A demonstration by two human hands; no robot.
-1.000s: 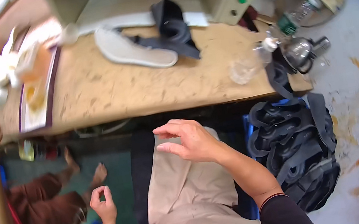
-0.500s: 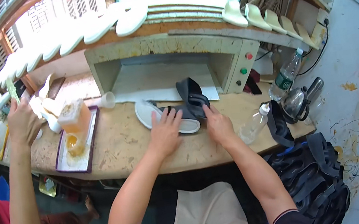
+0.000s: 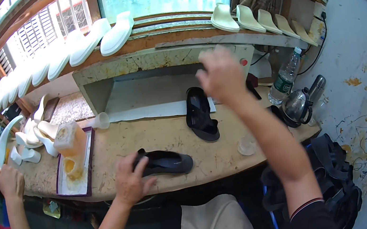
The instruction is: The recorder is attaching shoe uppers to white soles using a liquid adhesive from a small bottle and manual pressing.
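Observation:
A black open-toed shoe (image 3: pixel 166 162) lies near the bench's front edge. My left hand (image 3: pixel 131 179) is at its left end with fingers apart; the fingertips reach the shoe's edge, and I cannot tell whether they touch it. A second black shoe (image 3: pixel 200 115) with crossing straps lies farther back, its far end at the white sheet (image 3: pixel 145 112) in the box's mouth. My right hand (image 3: pixel 221 74) is raised in front of the box's right side, above and beyond that second shoe. It is smeared by motion, so its grip does not show.
A purple-edged tray (image 3: pixel 88 175) holds a glue-stained container (image 3: pixel 70 139). Right are a clear round-based vessel (image 3: pixel 246 145), partly behind my forearm, a water bottle (image 3: pixel 283 77) and a metal kettle (image 3: pixel 295 108). White shoe forms (image 3: pixel 116 36) line the shelf. A co-worker's hand (image 3: pixel 10 181) works at left.
The white-rimmed sole under my left hand no longer shows. The shoes now lie apart, one nearer me. My right hand has left the shoe and risen. The co-worker's hands are lower.

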